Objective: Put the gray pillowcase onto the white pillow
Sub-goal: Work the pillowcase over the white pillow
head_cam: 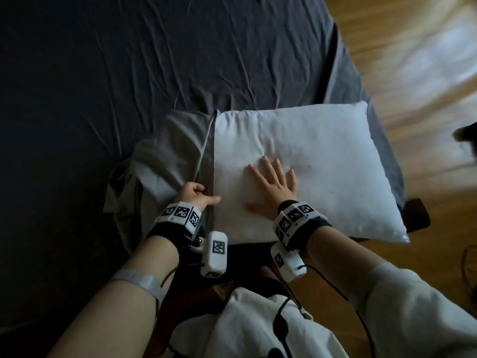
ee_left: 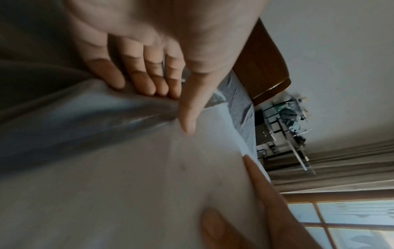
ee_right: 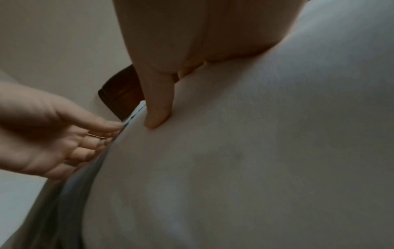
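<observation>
The white pillow (head_cam: 322,164) lies on the near right corner of the bed, its left end inside the gray pillowcase (head_cam: 165,156), which is bunched to the left. My left hand (head_cam: 197,195) grips the pillowcase's open hem at the pillow's near left side, fingers curled under the cloth and thumb on top. In the left wrist view the left hand (ee_left: 170,101) pinches the gray pillowcase (ee_left: 85,121) against the pillow (ee_left: 127,185). My right hand (head_cam: 273,184) lies flat, fingers spread, pressing the pillow's top. In the right wrist view the thumb of the right hand (ee_right: 157,107) presses the pillow (ee_right: 255,151).
A dark gray sheet (head_cam: 129,73) covers the bed. Wooden floor (head_cam: 426,60) runs along the right side. A dark object (head_cam: 418,213) lies by the bed's corner under the pillow. Cables hang from my wrists over my white top (head_cam: 258,326).
</observation>
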